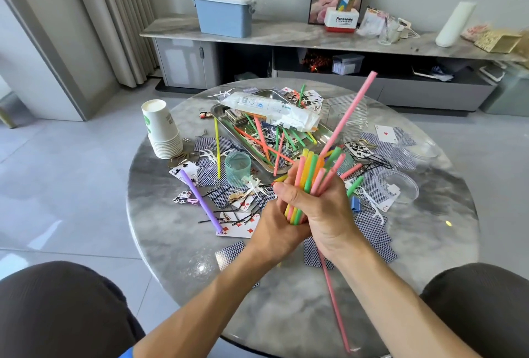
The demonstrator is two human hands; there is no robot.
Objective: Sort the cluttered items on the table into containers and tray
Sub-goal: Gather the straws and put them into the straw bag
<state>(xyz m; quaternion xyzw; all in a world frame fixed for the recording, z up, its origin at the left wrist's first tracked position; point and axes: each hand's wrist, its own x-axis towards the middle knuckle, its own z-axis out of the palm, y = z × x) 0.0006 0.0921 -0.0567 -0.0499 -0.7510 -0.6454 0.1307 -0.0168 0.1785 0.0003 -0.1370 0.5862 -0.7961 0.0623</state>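
Gathering loose stock, right hand [317,208] and left hand [276,230] both clasp the multicoloured plastic straw bundle [310,174]; probably squaring its ends for one container.

Single view: head camera, wide-angle. Looks forward and down from above the seated person's lap across the round bench [177,243]. Hands [303,214] close, mid-frame; sideboard [286,35] and wall far behind. No second view.

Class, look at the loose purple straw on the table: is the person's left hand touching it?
Apart. The head view shows the purple straw lying on playing cards, with a clear stretch of table and cards between it and the left hand, which grips the straw bundle.
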